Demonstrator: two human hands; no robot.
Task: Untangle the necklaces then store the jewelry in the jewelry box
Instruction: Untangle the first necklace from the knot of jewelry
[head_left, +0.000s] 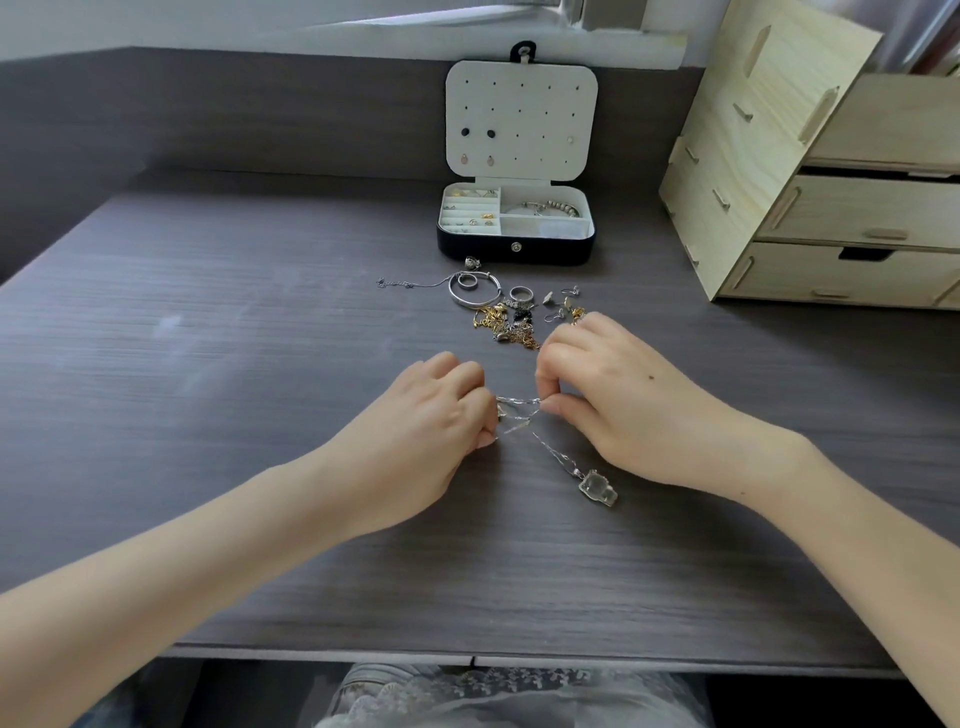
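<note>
My left hand (426, 431) and my right hand (613, 395) each pinch a thin silver necklace chain (519, 410) stretched between them above the desk. Its clear pendant (597, 488) lies on the desk below my right hand. Beyond my hands sits a pile of loose jewelry (511, 317): gold chains, rings, a silver bangle (472, 291) and small earrings. The open jewelry box (514, 249) stands further back, its white lid upright with a few earrings pinned to it; its compartments hold small pieces and a bracelet.
A dark wood-grain desk (208, 415) spreads wide on the left. A light wooden drawer unit (831, 208) stands at the back right. A thin silver chain (405, 283) trails left from the bangle. The desk's front edge runs near the bottom.
</note>
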